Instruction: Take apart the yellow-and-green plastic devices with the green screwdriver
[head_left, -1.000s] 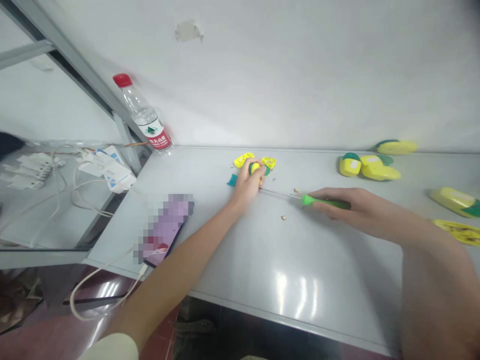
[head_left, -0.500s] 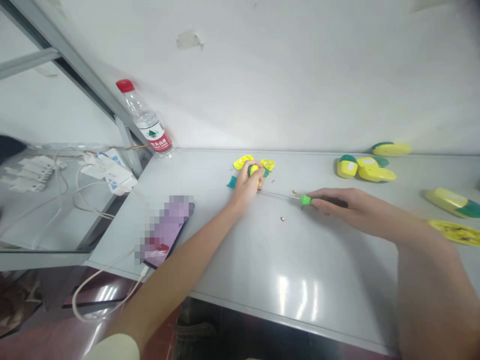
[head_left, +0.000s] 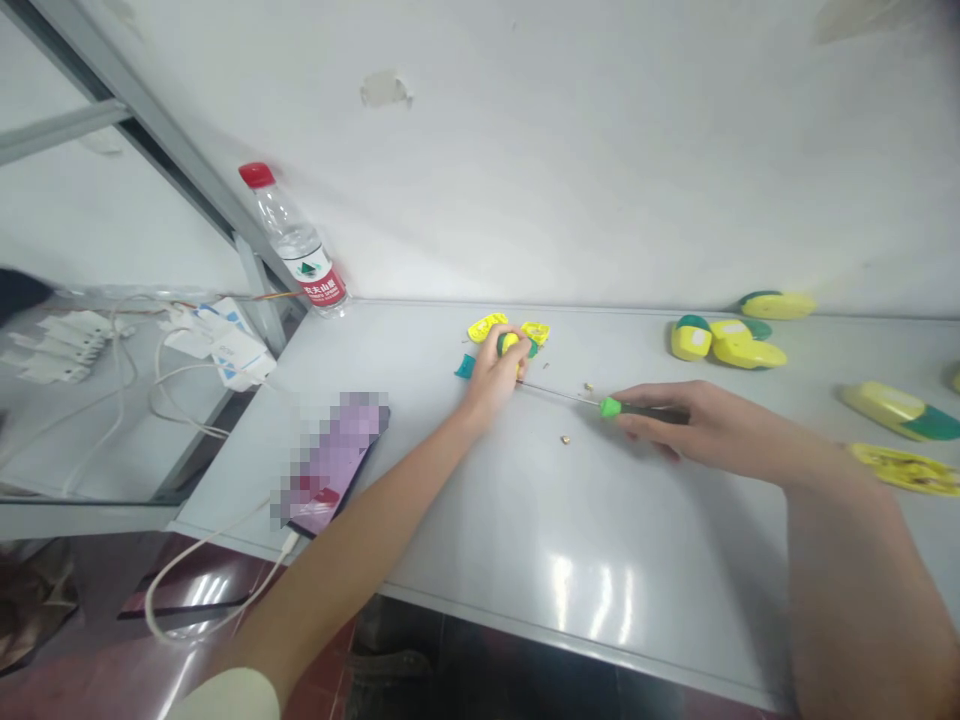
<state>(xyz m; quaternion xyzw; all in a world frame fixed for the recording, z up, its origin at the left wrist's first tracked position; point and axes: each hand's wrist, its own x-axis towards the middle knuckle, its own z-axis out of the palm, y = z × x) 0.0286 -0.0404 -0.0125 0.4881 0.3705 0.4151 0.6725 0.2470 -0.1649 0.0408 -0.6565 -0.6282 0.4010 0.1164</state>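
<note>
My left hand (head_left: 491, 382) is shut on a small yellow-and-green plastic part (head_left: 508, 344), which sits at its fingertips. My right hand (head_left: 675, 420) grips a green-handled screwdriver (head_left: 611, 407), and its thin metal shaft reaches left to the fingers of my left hand. Two yellow plastic pieces (head_left: 487, 326) lie just behind the held part, with a teal piece (head_left: 465, 367) beside my left hand. A tiny brass screw (head_left: 564, 439) rests on the white table (head_left: 600, 540) between my hands.
Yellow-and-green plastic shells (head_left: 739, 345) lie along the wall to the right. A water bottle (head_left: 295, 243) stands at the back left corner. A phone (head_left: 334, 465) with a pixelated purple surface lies near my left forearm, with a white cable (head_left: 202, 590) trailing below the table edge.
The view has drifted slightly, and the shells on the right appear shifted left. My right hand has turned a little, with more of the screwdriver's handle covered. The held part stays in my left hand.
</note>
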